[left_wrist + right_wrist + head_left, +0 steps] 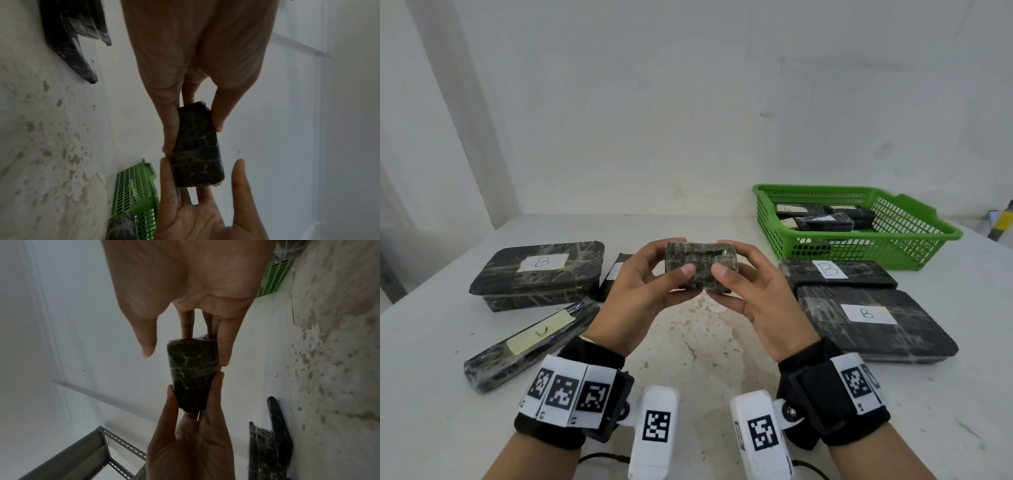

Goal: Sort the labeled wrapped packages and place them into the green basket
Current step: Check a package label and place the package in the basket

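Observation:
Both hands hold one small dark wrapped package (700,270) above the table's middle; no label shows on the faces I see. My left hand (679,257) pinches its left end between thumb and fingers, plainly so in the left wrist view (193,138). My right hand (724,258) curls its fingers round the right end, and in the right wrist view its thumb (148,345) stands a little off the package (191,386). The green basket (914,240) sits at the back right with several dark packages inside.
On the white table lie a large package labeled B (537,274) at left, a long bar with a yellowish label (530,342) in front of it, and a partly hidden one (616,270). Two B packages (839,274) (876,322) lie right, before the basket.

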### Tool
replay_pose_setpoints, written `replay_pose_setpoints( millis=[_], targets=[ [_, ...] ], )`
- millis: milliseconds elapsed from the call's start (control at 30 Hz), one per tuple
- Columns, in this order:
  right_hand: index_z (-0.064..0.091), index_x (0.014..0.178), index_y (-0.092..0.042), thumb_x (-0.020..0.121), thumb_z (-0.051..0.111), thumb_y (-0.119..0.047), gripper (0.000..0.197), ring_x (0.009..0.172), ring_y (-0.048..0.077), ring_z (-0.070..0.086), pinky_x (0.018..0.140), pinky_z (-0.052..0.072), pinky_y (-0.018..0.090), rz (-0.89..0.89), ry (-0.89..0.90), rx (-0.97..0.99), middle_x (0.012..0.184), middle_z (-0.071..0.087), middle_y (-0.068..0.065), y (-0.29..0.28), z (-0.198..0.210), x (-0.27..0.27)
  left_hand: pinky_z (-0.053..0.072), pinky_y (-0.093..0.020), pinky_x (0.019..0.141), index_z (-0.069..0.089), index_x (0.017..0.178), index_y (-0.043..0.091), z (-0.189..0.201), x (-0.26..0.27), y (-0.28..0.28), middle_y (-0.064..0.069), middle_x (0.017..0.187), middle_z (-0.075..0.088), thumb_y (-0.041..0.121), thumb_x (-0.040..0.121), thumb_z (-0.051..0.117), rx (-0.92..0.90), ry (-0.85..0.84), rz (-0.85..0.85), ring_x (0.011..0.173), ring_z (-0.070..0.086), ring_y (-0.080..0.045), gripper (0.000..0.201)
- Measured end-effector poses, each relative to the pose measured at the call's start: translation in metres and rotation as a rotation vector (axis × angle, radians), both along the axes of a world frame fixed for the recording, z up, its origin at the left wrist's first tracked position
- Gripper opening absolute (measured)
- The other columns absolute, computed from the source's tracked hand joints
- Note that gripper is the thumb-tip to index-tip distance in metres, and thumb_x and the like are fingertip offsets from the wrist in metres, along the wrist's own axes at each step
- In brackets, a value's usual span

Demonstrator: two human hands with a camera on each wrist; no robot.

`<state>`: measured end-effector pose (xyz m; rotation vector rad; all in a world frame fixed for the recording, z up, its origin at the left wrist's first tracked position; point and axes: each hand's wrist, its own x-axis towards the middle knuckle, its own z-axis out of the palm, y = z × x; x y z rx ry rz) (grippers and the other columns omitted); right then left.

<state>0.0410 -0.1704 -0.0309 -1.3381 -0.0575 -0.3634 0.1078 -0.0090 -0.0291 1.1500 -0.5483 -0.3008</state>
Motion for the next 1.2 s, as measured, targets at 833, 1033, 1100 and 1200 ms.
replay_pose_setpoints(
  millis=[833,1033,1100,1200],
  targets=[
    [0.058,0.131,-0.028,0.084,0.059,-0.048,0.051,0.120,0.008,0.060,0.105,0.047,0.035,-0.009,-0.065,-0.137,0.126,0.065,-0.005,0.0026,-0.0003,-0.0016,0.055,-0.041,0.096,0.061,0.129,0.012,-0.0021,0.0016,-0.0015,-0.015,0.125,0.065,0.038,0.060,0.082,0.148,-0.049,0.125,0.106,0.070,-0.025,0.077],
    [0.068,0.118,-0.023,0.085,0.057,-0.038,0.037,0.107,0.019,0.068,0.085,0.057,0.035,0.035,-0.072,-0.086,0.111,0.073,0.002,0.0048,-0.0019,0.0005,0.058,-0.033,0.088,0.061,0.131,0.013,-0.0008,0.0000,-0.0011,-0.015,0.129,0.062,0.039,0.063,0.079,0.136,-0.055,0.039,0.109,0.068,-0.024,0.075],
    [0.069,0.115,-0.018,0.084,0.058,-0.038,0.038,0.106,0.022,0.069,0.084,0.057,0.038,0.017,-0.080,-0.071,0.110,0.073,0.006,0.0038,-0.0010,0.0006,0.057,-0.030,0.083,0.061,0.131,0.013,0.0001,0.0005,0.0004,-0.018,0.132,0.059,0.041,0.065,0.077,0.138,-0.043,0.024,0.112,0.067,-0.022,0.073],
    [0.069,0.116,-0.017,0.083,0.058,-0.038,0.041,0.106,0.022,0.069,0.086,0.058,0.038,0.029,-0.059,-0.068,0.110,0.073,0.006,0.0030,-0.0009,0.0003,0.057,-0.027,0.078,0.062,0.129,0.011,-0.0004,0.0017,0.0005,-0.025,0.132,0.055,0.031,0.073,0.076,0.125,-0.017,0.039,0.111,0.067,-0.023,0.060]
  ],
)
